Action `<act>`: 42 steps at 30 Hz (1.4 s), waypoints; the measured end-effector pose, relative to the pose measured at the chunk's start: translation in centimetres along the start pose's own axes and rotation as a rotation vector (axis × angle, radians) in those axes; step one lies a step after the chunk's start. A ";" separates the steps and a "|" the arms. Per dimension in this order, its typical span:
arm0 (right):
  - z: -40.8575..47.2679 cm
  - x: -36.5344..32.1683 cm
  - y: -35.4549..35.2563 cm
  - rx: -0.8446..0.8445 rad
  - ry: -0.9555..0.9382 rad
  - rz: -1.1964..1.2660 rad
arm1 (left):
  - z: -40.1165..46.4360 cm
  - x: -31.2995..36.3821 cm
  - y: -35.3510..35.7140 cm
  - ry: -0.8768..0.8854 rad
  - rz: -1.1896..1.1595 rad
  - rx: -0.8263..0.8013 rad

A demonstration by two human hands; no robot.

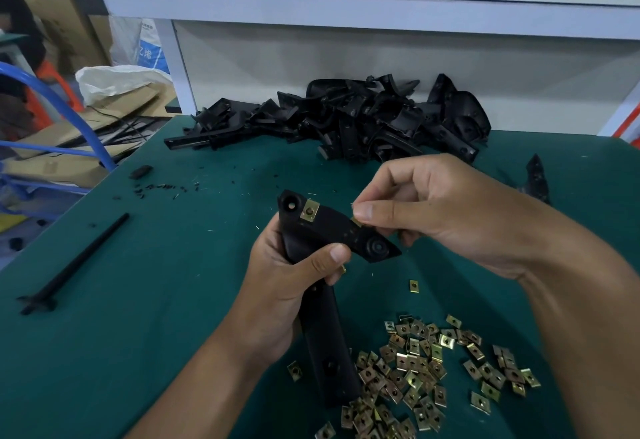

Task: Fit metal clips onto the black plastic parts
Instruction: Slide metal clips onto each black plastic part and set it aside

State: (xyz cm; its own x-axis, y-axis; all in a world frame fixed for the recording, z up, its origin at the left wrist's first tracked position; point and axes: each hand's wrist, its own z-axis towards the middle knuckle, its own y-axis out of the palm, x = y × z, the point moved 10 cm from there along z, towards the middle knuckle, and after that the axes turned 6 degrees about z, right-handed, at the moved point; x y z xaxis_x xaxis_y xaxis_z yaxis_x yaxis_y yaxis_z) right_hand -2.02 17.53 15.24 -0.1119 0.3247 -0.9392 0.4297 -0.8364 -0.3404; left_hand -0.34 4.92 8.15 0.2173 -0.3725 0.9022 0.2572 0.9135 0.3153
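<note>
My left hand [287, 286] grips a long black plastic part [329, 345] around its middle, holding it above the green table. One brass-coloured metal clip [309, 211] sits fitted on the part's upper edge. My right hand [426, 206] pinches a second metal clip [356, 221] between thumb and fingers, right against the part's edge near its round boss. Most of that clip is hidden by my thumb. A loose heap of metal clips [419, 369] lies on the table below my right forearm.
A pile of black plastic parts [363, 120] lies at the back of the green table [173, 265] against a white shelf frame [180, 68]. A thin black rod [79, 258] lies at the left. Small black scraps [162, 187] are scattered nearby.
</note>
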 end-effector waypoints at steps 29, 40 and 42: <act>0.3 1.1 1.3 -0.069 0.041 -0.130 | 0.0 0.3 -0.9 0.089 0.131 0.088; -0.8 2.0 0.6 -0.172 0.162 -0.193 | -0.2 -0.8 -0.1 0.015 0.049 0.073; -0.8 2.3 0.2 -0.139 0.186 -0.195 | -0.1 -1.1 0.0 -0.023 -0.039 0.061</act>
State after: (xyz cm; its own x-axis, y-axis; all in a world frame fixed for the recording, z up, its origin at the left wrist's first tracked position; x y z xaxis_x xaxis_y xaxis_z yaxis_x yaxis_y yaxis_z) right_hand -1.51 18.44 13.04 -0.0438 0.5593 -0.8278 0.5360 -0.6861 -0.4919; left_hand -0.45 5.27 7.13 0.1865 -0.4051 0.8950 0.2070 0.9068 0.3672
